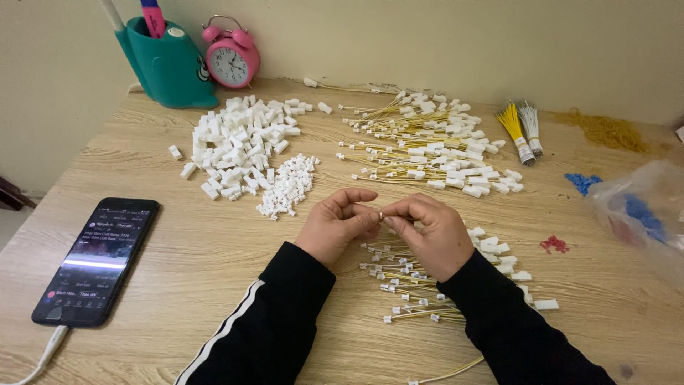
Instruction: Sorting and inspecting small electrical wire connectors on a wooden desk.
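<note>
Two hands pinching one small white connector above a cluttered wooden table against a beige wall.

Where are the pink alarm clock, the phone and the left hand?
pink alarm clock (230, 63): head view, on its dial.
phone (97, 261): head view, middle of its screen.
left hand (335, 224): head view, its back.

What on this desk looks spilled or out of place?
Mostly orderly heaps, but a few white connector housings lie strayed left of the main white pile. Small red bits and blue bits lie loose near the plastic bag.
</note>
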